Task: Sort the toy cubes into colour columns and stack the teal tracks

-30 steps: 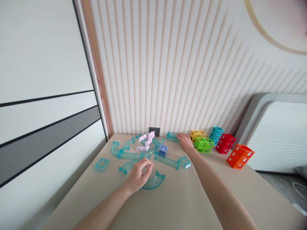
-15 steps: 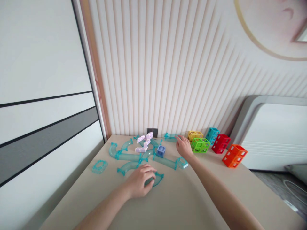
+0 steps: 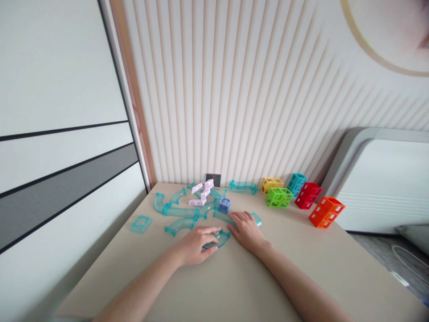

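Teal see-through plastic, a curved track piece (image 3: pixel 224 239), lies at the fingers of the left hand (image 3: pixel 197 245). These fingers are bent, with the thumb apart from them and the piece between; I cannot tell if they pinch it. The right hand (image 3: pixel 248 231) is laid palm down, its fingers a little spread, and its thumb is close to the right end of the same piece. Below the right fingers passes a straight teal track (image 3: pixel 221 217), partly hidden, and just beyond its covered end a teal ring piece (image 3: pixel 257 218) shows at the right side of the hand.

Ahead of the right fingertips, very near, stands a violet-blue cube (image 3: pixel 225 205). Farther ahead of the left fingers are lilac blocks (image 3: pixel 205 194) in a bent chain, among joined teal tubes (image 3: pixel 182 212) which spread to the left. Well left of the left hand, another teal ring piece (image 3: pixel 141 224) lies alone.

Far ahead of the right fingers, near the wall, is one more teal track (image 3: pixel 243 187). To the right of it, in order, are yellow (image 3: pixel 272 184), green (image 3: pixel 279 197), blue (image 3: pixel 296 184), red (image 3: pixel 308 195) and orange frames (image 3: pixel 326 212).
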Demonstrator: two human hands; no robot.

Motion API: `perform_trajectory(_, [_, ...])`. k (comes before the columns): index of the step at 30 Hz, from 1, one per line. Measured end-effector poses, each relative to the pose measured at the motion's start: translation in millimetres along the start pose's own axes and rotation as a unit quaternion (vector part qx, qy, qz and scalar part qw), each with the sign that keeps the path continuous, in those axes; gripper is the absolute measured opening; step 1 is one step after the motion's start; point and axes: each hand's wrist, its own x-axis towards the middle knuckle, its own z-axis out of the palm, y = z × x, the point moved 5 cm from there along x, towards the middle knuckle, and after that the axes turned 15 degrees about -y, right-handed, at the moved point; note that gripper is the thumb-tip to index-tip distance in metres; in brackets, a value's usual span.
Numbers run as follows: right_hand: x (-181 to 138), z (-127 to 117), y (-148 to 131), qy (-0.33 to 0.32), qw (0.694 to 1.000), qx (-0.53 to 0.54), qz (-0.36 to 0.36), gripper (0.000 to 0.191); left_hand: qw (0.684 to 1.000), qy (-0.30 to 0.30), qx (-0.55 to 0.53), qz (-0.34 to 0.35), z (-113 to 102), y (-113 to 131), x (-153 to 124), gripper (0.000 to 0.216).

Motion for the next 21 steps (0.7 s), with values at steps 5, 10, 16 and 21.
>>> perform_trajectory(5, [1.0,0.4,3.9,-0.027,0.999,0.014,-0.01,0.028,0.999,-0.045,0.006,-0.019,2.7,-2.7,0.6,0.026])
perform_trajectory(10, [-0.2,-0.4,8.8,-0.032,0.999,0.022,-0.015,0.032,0.997,-0.064,0.016,-0.032,4.9,-5.3,1.4,0.031])
perform_trajectory(16, [-0.9,1.4,7.5,-0.02,0.995,0.064,-0.073,0.036,0.998,-0.062,0.024,-0.021,5.3,-4.8,1.4,0.03])
perform_trajectory(21, [-3.8,-3.4,0.8,0.031,0.991,0.064,-0.117,0.036,0.998,-0.058,0.02,-0.01,5.7,-5.1,0.1,0.033])
